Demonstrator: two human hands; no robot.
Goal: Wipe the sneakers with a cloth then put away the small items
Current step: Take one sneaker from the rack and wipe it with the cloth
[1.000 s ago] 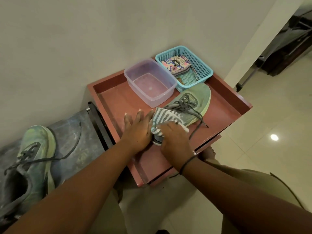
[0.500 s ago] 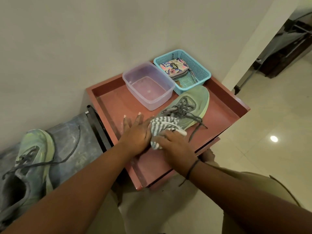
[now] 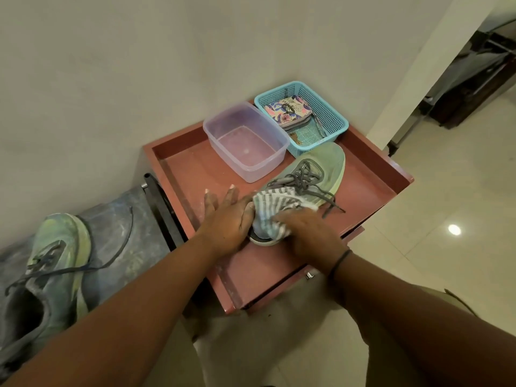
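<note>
A pale green sneaker with grey laces lies on the red tray-top table, toe toward the blue basket. My right hand presses a grey-and-white striped cloth onto the sneaker's heel end. Against the left side of that heel rests my left hand, fingers extended, steadying the shoe. A second, dustier green sneaker lies on a grey surface at the far left. The blue mesh basket holds a patterned wallet and some small items.
A clear plastic tub, empty, stands on the table beside the basket. The wall runs behind the table. Tiled floor lies to the right, and dark furniture stands in the doorway at the upper right.
My right hand has rubbed the cloth over the heel end of the sneaker, shifting a little toward me and right. My left hand has stayed against the shoe.
</note>
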